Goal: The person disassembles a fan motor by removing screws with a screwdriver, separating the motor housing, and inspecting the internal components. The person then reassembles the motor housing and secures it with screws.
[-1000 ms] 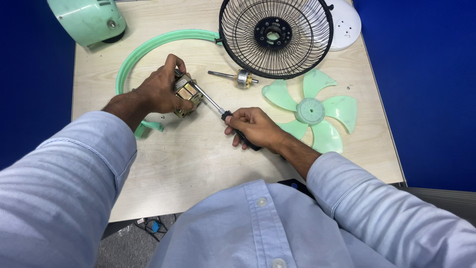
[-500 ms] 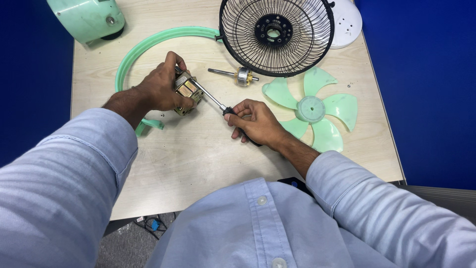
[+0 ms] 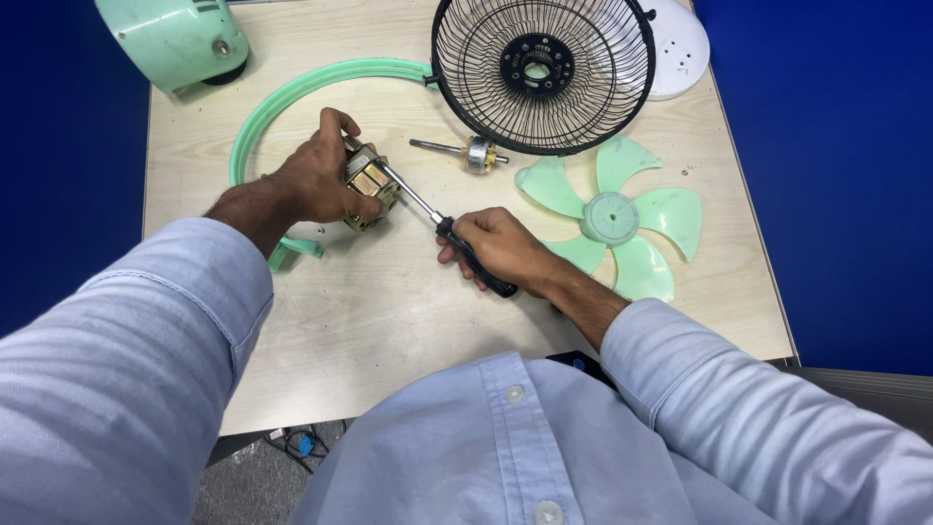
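While the left hand (image 3: 316,180) clamps the motor (image 3: 369,182) on the table (image 3: 389,292), the right hand (image 3: 501,248) grips the screwdriver (image 3: 457,238) handle. Motor looks dense, rigid, metal-slick: best held around its sides.

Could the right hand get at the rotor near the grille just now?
Probably not at once: the right hand grips a screwdriver. The rotor itself lies uncovered on the table.

Bright, even overhead light, soft shadows, sharp focus; edges perhaps slightly distorted.
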